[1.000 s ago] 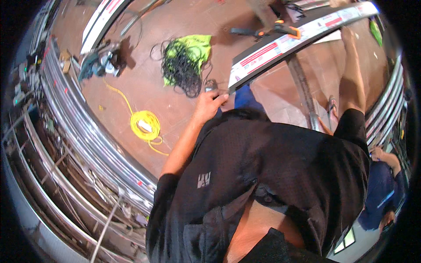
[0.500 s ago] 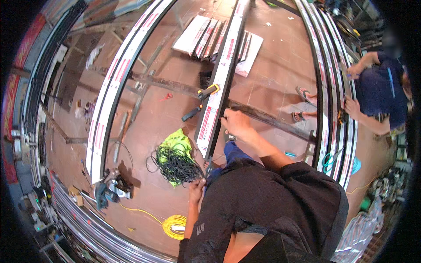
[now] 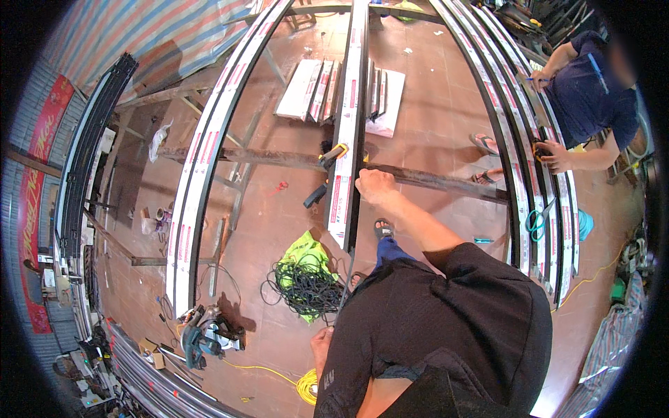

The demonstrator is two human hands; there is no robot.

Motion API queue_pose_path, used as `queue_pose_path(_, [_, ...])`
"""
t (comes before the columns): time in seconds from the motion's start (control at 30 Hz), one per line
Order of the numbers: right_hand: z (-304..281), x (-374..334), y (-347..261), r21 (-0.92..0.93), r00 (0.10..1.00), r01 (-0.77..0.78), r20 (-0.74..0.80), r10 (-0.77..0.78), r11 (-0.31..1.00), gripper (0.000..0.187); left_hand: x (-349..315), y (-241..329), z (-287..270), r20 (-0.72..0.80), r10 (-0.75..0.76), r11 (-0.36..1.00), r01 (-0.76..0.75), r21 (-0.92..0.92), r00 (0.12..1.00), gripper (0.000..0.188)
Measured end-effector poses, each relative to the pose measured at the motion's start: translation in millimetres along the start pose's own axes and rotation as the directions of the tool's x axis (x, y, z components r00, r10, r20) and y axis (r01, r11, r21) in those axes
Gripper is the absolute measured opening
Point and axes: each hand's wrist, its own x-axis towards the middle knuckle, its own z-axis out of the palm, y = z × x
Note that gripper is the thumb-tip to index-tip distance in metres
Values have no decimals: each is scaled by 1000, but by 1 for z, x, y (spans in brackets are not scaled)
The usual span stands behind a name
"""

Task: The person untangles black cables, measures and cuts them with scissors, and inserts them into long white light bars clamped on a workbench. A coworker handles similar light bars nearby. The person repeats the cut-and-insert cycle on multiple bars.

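Note:
A long profile with white film and red print (image 3: pixel 341 188) runs away from me, its dark edge on the right. My right hand (image 3: pixel 376 187) is closed against that dark edge; what its fingertips grip is hidden. A thin black strip (image 3: pixel 348 279) hangs from the profile's near end toward my left hand (image 3: pixel 322 343). The left fingers are closed around the strip's lower part, partly covered by my sleeve. Left of the strip, a tangled pile of black strip (image 3: pixel 303 287) lies over a lime-green cloth (image 3: pixel 306 251) on the floor. A yellow-and-black clamp (image 3: pixel 334 155) sits on the profile.
Pairs of similar profiles (image 3: pixel 202 160) lie left, more (image 3: pixel 519 160) right, across a dark metal crossbar (image 3: pixel 439 182). A power saw (image 3: pixel 202 338) and coiled yellow cable (image 3: pixel 306 386) are on the floor. A co-worker (image 3: pixel 592 97) works at the right profiles, where scissors (image 3: pixel 538 219) lie.
My view has shifted, so the profiles sit differently in the picture. My right hand stays closed at the profile's edge. My left hand is lower, with the strip stretched longer above it.

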Motion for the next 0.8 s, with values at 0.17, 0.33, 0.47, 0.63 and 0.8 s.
queue_pose_path(0.17, [-12, 44, 13, -16, 1000, 14, -23, -15, 1000, 38, 27, 11, 22, -34, 7, 1000, -8, -16, 999, 24])
queue_pose_path(0.33, [-27, 103, 35, 67, 998, -47, -30, 49, 997, 37, 39, 47, 66, -46, -62, 993, 66, 95, 997, 22])
queue_pose_path(0.47, [-51, 162, 50, 44, 994, -91, -64, 94, 995, 40, 63, 80, 107, -68, -21, 998, 26, 63, 997, 22])
queue_pose_path(0.63, [-79, 248, 77, 49, 991, -94, -88, 98, 994, 40, 90, 85, 134, 0, 51, 992, -51, 114, 999, 27])
queue_pose_path(0.8, [-77, 333, 115, 72, 989, -114, -82, 120, 991, 39, 118, 40, 140, 46, -126, 879, 90, 468, 991, 28])
